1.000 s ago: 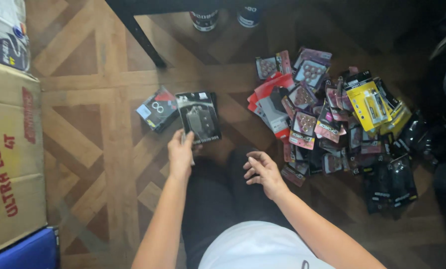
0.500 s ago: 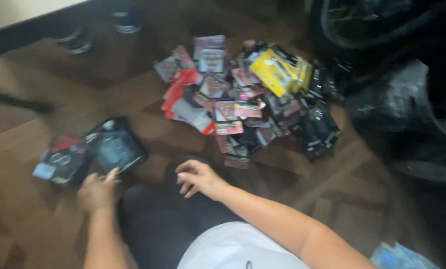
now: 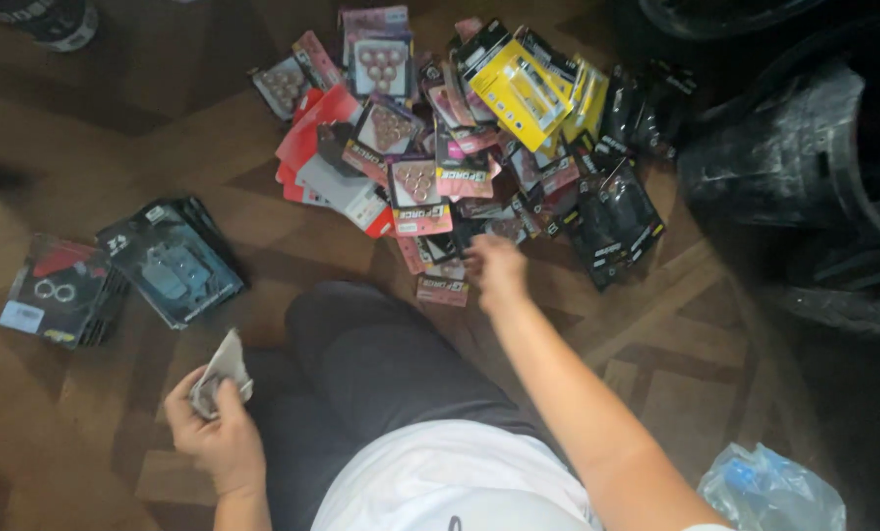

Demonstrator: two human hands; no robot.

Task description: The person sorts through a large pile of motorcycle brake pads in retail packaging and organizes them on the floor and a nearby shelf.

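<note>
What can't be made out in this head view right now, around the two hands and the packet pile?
- Right hand: motion-blurred, so which packet in the pile of packets it touches is unclear.
- Left hand: holds a small crumpled grey item; its kind is too small to tell.
- Lower packets: covered by those on top.
- Blue plastic bag: cut by the bottom edge.
- Black bags: too dark for detail.

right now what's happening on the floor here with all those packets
A person sits on the wooden parquet floor. Their right hand reaches to the near edge of a big heap of small red, pink, yellow and black blister packs. Their left hand has a grip on a small crumpled pale wrapper. Two short stacks of dark flat packs lie apart on the left. A blue-tinted clear plastic bag sits at the lower right.
</note>
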